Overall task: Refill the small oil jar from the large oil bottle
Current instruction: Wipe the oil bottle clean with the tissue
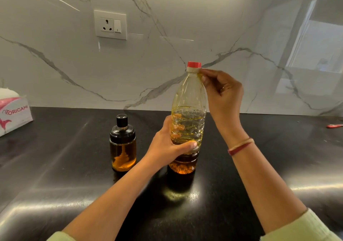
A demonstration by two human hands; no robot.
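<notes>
A large clear plastic oil bottle [189, 99] stands upright on the black counter [241, 194], partly filled with amber oil, its red cap [194, 64] on. My left hand [167, 146] wraps around the bottle's lower body. My right hand [222, 92] is raised beside the neck, with its fingertips touching the neck just under the cap. To the left stands the small glass oil jar [122, 146], black lid on, with a little oil at the bottom and a brush or dipper inside. No hand touches the jar.
A tissue box [13, 114] sits at the far left against the marble backsplash. A small red object [334, 126] lies at the far right of the counter. A wall socket [110, 25] is mounted above.
</notes>
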